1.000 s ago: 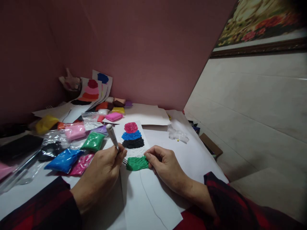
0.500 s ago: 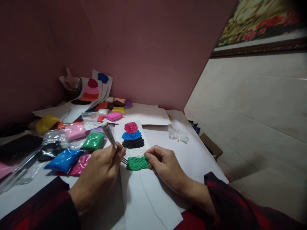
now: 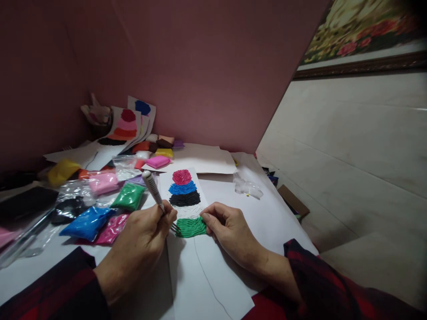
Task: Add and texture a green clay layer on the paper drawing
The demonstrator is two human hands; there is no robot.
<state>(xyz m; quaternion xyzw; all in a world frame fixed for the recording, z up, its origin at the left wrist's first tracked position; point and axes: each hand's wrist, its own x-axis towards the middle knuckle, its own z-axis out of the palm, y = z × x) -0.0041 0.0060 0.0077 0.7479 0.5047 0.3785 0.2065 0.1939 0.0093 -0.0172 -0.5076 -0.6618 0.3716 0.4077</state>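
Note:
My left hand (image 3: pixel 143 240) is closed around a fork (image 3: pixel 154 190), its patterned handle pointing up. The tines are at the left edge of a green clay band (image 3: pixel 191 227), which is scored with wavy grooves. At the band's right edge, my right hand (image 3: pixel 230 231) has thumb and forefinger pinched together; whatever lies between them is hidden. The band sits on a white paper strip (image 3: pixel 200 271) with a thin drawn line. Above it are textured white clay (image 3: pixel 188 211), black clay (image 3: pixel 184 198), blue clay (image 3: pixel 182 187) and a dark pink clay round (image 3: pixel 182 177).
Bagged clay lies on the left, including a blue packet (image 3: pixel 85 223) and a green packet (image 3: pixel 128 197). Finished clay pictures (image 3: pixel 125 126) lean at the back left. White sheets (image 3: pixel 203 158) lie behind; a clear plastic piece (image 3: pixel 247 186) is on the right.
My left hand and the fork have shifted slightly right, bringing the tines over the green clay's left edge. My right hand stays in place.

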